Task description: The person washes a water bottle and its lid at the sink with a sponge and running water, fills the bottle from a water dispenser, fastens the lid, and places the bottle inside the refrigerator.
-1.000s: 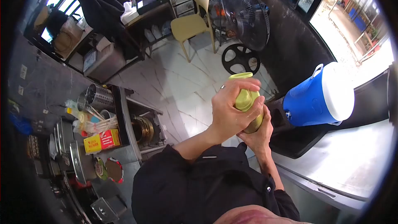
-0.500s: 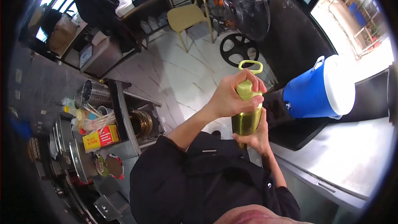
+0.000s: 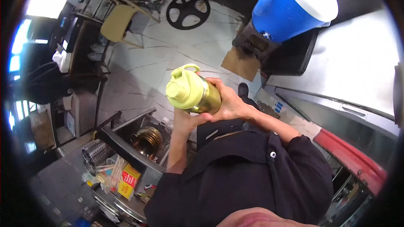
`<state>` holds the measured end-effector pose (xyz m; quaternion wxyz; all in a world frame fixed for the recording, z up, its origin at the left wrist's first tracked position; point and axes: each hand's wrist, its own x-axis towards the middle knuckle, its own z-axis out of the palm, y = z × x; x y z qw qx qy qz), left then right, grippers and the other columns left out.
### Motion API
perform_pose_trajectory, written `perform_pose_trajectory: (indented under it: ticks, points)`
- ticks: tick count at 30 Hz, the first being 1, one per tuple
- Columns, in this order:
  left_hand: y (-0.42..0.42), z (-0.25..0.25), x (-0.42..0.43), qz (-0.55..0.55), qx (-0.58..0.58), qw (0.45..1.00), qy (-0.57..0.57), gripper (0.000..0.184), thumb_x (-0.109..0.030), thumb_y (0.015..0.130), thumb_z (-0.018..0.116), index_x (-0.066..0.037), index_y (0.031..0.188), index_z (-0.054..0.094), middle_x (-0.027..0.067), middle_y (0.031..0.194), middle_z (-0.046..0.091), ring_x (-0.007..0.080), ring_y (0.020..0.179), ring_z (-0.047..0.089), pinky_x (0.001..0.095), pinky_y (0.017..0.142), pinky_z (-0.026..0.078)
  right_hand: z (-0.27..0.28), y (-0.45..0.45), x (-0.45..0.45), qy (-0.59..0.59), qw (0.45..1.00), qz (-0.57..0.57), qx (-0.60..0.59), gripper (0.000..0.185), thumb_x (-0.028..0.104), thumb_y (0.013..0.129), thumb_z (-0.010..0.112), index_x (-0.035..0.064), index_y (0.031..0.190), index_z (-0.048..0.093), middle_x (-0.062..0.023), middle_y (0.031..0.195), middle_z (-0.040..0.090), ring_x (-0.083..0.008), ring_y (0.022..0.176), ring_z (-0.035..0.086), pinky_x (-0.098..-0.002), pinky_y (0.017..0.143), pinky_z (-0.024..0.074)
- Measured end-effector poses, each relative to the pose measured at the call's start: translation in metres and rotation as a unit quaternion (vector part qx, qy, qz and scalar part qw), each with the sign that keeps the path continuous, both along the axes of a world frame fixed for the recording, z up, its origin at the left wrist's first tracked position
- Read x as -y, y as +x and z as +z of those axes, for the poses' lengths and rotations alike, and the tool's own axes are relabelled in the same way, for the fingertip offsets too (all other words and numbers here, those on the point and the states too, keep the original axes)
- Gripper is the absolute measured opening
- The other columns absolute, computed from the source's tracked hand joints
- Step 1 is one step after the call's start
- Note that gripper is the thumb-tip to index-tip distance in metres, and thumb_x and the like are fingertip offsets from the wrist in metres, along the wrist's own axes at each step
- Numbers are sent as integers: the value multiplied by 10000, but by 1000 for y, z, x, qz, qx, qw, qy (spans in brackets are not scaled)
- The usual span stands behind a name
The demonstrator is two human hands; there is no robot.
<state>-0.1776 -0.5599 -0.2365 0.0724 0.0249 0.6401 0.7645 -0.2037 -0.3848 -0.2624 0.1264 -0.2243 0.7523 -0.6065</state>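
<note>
A yellow-green bottle [image 3: 195,92] is held in front of my body, tilted with its lid toward the upper left and its carry loop raised. The lid sits on the shiny metallic green body. My right hand [image 3: 227,101] wraps the lower body from the right, some fingers out of sight behind it. My left hand [image 3: 187,122] is closed against the bottle from below, with the thumb along its lower side and the other fingers hidden.
A blue cooler [image 3: 282,10] with a white lid stands upper right beside a metal counter [image 3: 357,59]. A beige chair [image 3: 115,23] and black round base [image 3: 188,11] are farther off. Lower left, a cart [image 3: 130,149] stands near a yellow-red box [image 3: 128,180].
My left hand has left the lid and moved below it. The bottle has shifted left and tilted, showing its lid. The view has turned, moving the cooler upward and the cart inward.
</note>
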Motion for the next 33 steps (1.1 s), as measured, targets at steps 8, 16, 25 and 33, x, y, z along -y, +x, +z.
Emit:
perform_pose_trajectory:
  ticks: [8, 16, 25, 33]
  points:
    - [-27, -64, -43, 56, 96, 991, -77, 812, -110, 662, 818, -9, 1340, 383, 103, 1268, 465, 214, 1151, 479, 340, 977, 414, -63, -42, -29, 90, 994, 1, -69, 869, 220, 607, 820, 70, 1328, 357, -201, 1351, 376, -373, 1252, 389, -454, 993, 374]
    - [-97, -163, -74, 139, 88, 969, -182, 371, -69, 742, 782, -25, 1073, 623, 13, 982, 619, 130, 860, 569, 294, 818, 477, -320, -93, -141, 175, 939, -153, 254, 494, 153, 786, 583, 39, 1263, 521, -171, 1058, 641, -297, 992, 625, -392, 877, 489]
    - [-137, -349, -43, 148, 186, 932, -274, 208, -48, 785, 750, -10, 972, 666, -2, 908, 628, 85, 799, 552, 258, 736, 475, -759, -159, -253, 54, 688, -481, 541, 279, 283, 952, 498, 22, 953, 597, -87, 714, 639, -171, 507, 588, -290, 457, 474]
    - [-155, -463, -6, 121, 77, 946, -292, 868, -130, 729, 773, -24, 1411, 247, 134, 1399, 368, 278, 1270, 405, 419, 1075, 335, -910, -217, -269, -216, 602, -619, 456, 365, 248, 970, 480, -8, 1220, 408, -146, 872, 635, -226, 592, 627, -326, 502, 519]
